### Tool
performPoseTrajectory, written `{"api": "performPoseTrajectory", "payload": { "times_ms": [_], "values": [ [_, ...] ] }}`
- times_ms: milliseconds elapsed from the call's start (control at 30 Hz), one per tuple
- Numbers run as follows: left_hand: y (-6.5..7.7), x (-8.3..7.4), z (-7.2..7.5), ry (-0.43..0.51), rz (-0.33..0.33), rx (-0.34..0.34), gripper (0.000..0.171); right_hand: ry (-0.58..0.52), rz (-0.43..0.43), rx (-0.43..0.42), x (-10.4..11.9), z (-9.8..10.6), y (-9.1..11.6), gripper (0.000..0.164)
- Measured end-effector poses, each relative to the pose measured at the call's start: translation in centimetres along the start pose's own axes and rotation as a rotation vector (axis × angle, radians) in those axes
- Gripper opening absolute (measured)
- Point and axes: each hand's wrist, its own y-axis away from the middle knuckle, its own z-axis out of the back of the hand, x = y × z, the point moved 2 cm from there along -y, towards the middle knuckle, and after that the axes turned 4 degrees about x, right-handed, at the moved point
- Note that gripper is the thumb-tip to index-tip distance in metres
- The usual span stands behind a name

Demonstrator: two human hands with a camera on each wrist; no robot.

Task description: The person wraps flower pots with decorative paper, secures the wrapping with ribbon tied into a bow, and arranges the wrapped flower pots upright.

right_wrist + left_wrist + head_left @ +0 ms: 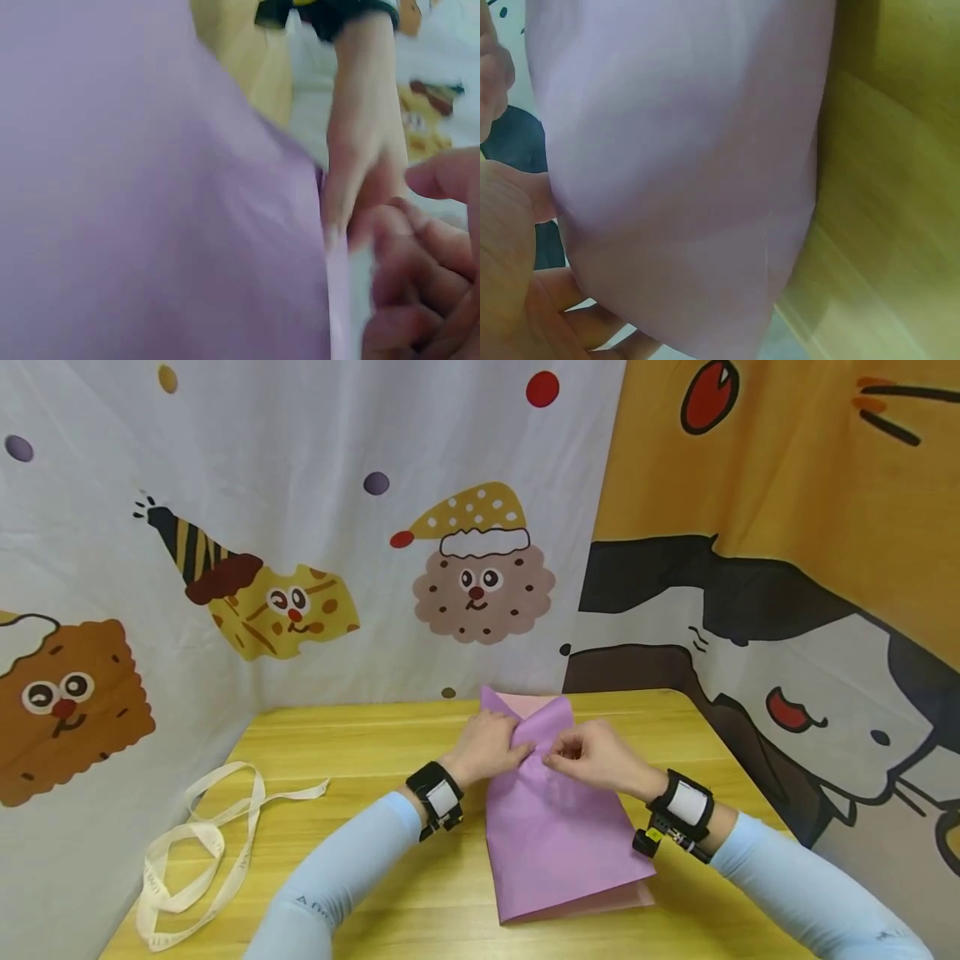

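Note:
A sheet of wrapping paper (558, 843), purple outside and pink inside, lies folded on the table and is pinched in toward its upper part. My left hand (491, 747) grips that gathered part, thumb on the front and fingers behind. In the left wrist view, the paper (682, 150) hides some of the fingers (592, 322). Just to the right of the gather is my right hand (600, 756). Its fingers (409, 285) are loosely bent with the thumb apart, close to the paper's edge, and nothing shows between them.
A cream ribbon with printed letters (243, 852) lies in loose loops on the left of the wooden table (360, 877). Behind the table hangs a cloth (315, 460) with cartoon prints. Its orange part (825, 468) is on the right.

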Motion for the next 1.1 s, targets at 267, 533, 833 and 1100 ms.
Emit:
{"api": "performPoseTrajectory", "payload": {
  "times_ms": [267,533,833,1100],
  "values": [
    [0.2,0.1,0.5,-0.041,0.032,-0.029,0.043,0.062,0.044,0.145,1.0,-2.6,-0.4,0.019],
    [0.7,0.2,0.6,-0.03,0.043,-0.055,0.046,0.088,0.042,0.158,1.4,-3.4,-0.4,0.026],
    [1.3,0.0,1.2,-0.047,0.083,-0.078,0.042,0.156,0.063,0.095,1.3,-3.2,-0.3,0.01],
    [2.1,-0.2,1.9,-0.009,0.071,-0.109,0.037,0.175,0.023,0.058,0.9,-3.0,-0.1,0.013]
  ]
}}
